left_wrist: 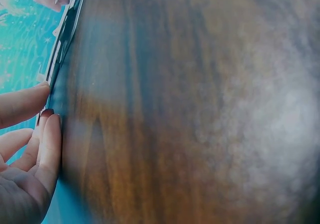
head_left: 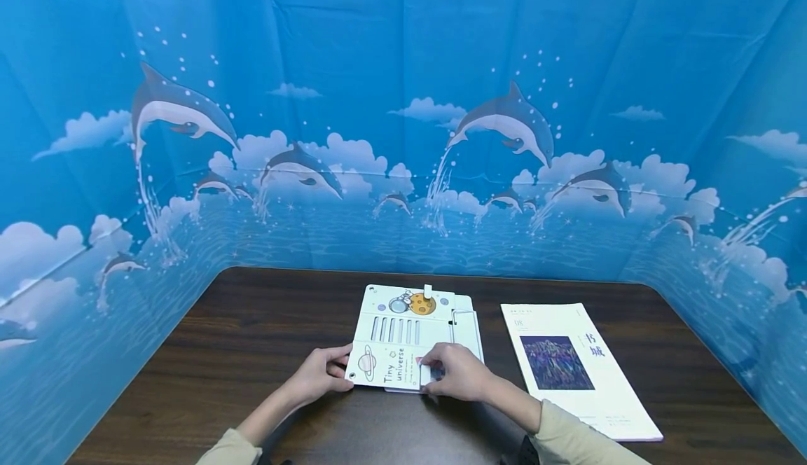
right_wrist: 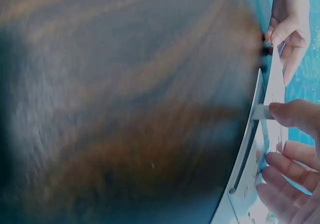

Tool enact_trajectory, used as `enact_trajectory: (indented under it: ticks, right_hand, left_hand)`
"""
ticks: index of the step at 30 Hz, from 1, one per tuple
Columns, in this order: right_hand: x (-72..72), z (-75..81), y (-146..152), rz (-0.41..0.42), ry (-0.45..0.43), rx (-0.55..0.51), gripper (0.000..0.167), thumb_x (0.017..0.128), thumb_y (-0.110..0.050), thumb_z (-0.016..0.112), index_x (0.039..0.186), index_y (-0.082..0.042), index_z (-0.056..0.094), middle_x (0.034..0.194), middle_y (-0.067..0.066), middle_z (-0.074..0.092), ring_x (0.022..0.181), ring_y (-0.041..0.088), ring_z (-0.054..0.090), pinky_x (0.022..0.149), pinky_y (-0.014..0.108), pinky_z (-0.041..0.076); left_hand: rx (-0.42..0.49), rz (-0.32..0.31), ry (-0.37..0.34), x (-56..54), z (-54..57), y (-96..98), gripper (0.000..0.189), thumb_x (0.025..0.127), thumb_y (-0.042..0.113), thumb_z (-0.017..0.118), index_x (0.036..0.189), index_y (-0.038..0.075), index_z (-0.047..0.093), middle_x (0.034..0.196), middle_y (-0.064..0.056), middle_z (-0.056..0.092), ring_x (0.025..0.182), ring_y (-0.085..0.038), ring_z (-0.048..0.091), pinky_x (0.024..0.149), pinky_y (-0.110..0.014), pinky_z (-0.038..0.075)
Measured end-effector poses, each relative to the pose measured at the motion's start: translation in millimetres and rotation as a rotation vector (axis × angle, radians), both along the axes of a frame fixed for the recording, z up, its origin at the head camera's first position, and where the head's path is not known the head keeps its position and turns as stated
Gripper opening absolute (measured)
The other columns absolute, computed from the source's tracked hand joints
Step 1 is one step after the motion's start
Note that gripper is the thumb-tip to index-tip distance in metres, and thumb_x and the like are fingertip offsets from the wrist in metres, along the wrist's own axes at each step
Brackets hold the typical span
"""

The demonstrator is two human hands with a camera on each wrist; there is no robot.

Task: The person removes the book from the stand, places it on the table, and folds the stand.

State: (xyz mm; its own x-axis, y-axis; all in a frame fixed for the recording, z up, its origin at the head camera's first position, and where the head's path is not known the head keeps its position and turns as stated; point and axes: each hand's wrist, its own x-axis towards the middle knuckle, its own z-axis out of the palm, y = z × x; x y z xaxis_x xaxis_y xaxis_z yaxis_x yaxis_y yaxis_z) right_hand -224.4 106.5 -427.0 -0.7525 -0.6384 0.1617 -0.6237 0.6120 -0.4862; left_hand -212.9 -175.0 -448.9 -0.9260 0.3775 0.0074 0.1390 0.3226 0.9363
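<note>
A white folding book stand (head_left: 378, 295) lies on the table, printed with an astronaut, planets and the words "Tiny universe". Slots run across its middle, and a wire frame shows along its right side. At the near left corner, my left hand (head_left: 321, 374) pinches the front panel between thumb and fingers. My right hand (head_left: 460, 374) is at the panel's near right end, where thumb and index finger pinch a small white clip (right_wrist: 261, 112). In the right wrist view, the other fingers are loosely bent beside the panel (right_wrist: 274, 87). A second white clip (head_left: 428, 290) stands at the far edge.
A white magazine (head_left: 605, 409) with a dark picture on its cover lies to the right of the stand. Dark wood table (head_left: 265, 318) surrounds both. A blue curtain with dolphins (head_left: 378, 66) hangs behind the table and along its sides.
</note>
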Motion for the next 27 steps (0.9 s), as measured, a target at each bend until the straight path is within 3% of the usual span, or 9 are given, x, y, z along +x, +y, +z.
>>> enact_trajectory:
  ticks: [4,11,21,27]
  right_hand:
    - [-2.6,-0.8,1,0.01,0.016,0.025,0.034,0.067,-0.02,0.077,0.096,-0.003,0.07,0.087,-0.001,0.066,0.069,0.002,0.049,0.061,0.016,0.042]
    - [-4.7,-2.8,3,0.022,-0.001,-0.026,0.033,0.066,-0.017,0.078,0.093,0.0,0.071,0.081,0.0,0.065,0.066,0.003,0.049,0.057,0.014,0.041]
    - [-4.8,-1.5,3,0.02,0.002,-0.014,0.033,0.066,-0.017,0.078,0.093,0.0,0.07,0.082,0.001,0.065,0.066,0.004,0.049,0.058,0.014,0.041]
    - [-14.9,8.2,-1,0.075,-0.101,0.005,0.029,0.071,-0.019,0.075,0.093,-0.001,0.069,0.077,0.0,0.064,0.064,0.002,0.051,0.058,0.015,0.043]
  left_hand:
    - [-0.007,0.004,0.005,0.5,0.6,0.1,0.069,0.066,-0.013,0.069,0.125,-0.023,0.034,0.093,-0.018,0.059,0.071,-0.018,0.057,0.057,-0.021,0.049]
    - [-0.016,0.002,0.01,-0.2,-0.8,-0.2,0.069,0.067,-0.013,0.07,0.124,-0.024,0.034,0.096,-0.02,0.059,0.072,-0.018,0.056,0.057,-0.021,0.049]
    - [-0.026,0.011,0.006,-1.4,-1.1,0.8,0.069,0.067,-0.012,0.07,0.125,-0.022,0.034,0.094,-0.016,0.058,0.071,-0.015,0.056,0.058,-0.021,0.05]
    - [-0.017,0.009,0.003,0.6,0.1,0.2,0.069,0.067,-0.012,0.07,0.125,-0.023,0.034,0.096,-0.019,0.059,0.071,-0.015,0.056,0.058,-0.021,0.049]
